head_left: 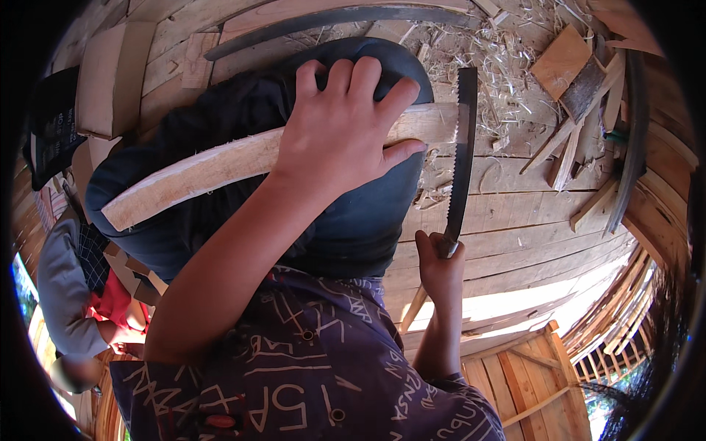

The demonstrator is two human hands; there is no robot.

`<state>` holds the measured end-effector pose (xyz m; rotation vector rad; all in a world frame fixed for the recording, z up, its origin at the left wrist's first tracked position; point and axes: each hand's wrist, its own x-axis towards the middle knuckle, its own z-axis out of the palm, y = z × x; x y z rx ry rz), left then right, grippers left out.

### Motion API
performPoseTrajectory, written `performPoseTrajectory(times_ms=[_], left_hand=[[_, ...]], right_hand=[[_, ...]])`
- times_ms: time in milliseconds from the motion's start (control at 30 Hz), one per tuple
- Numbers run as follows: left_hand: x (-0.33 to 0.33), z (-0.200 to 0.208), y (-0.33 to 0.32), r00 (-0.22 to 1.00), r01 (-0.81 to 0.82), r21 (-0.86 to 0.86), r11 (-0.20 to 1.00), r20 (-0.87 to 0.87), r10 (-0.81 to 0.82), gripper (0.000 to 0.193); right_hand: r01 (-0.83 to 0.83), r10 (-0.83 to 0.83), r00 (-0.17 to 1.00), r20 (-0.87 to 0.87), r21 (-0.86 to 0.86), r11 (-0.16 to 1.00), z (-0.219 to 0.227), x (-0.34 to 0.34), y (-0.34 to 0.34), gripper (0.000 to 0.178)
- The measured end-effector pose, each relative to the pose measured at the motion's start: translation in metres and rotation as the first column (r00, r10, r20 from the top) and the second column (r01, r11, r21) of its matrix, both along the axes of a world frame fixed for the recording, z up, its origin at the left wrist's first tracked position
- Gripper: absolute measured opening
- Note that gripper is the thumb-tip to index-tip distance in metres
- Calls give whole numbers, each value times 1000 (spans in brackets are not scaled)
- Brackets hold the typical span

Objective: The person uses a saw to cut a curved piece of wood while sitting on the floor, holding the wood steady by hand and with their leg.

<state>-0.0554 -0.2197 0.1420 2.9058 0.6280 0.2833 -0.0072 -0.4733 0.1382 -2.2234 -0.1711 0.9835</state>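
Observation:
A pale, slightly curved wooden strip point(209, 167) lies across my dark-trousered thighs, pointing from lower left to upper right. My left hand point(334, 132) is closed over its right part, fingers bent over the far edge and thumb along the near side. In my right hand point(443, 273) is the handle of a hand saw point(462, 147). The dark, narrow blade stands away from me, its toothed edge facing left. The blade crosses the strip's right end; whether the teeth are in the wood I cannot tell. Much of the handle is hidden by my fingers.
Wood shavings point(489, 70) litter the plank floor point(515, 217) ahead. Offcuts point(562, 62) and a long dark curved strip point(631, 140) lie at right. Another curved strip point(331, 18) lies beyond my knees. At left are a cardboard box point(114, 77) and another person point(66, 283).

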Motion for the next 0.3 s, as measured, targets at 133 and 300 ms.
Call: performPoseTrajectory(times_ms=[133,300], left_hand=[[-2,-2,5,1000,1,7,1000,28,-1,59],[-1,-2,9,999,-30,21,999,-38,31,61]], right_hand=[[-100,97,981,167,9,995,-15,22,29,42],[-130,129,984,124,-5,992,-21,50,74,38]])
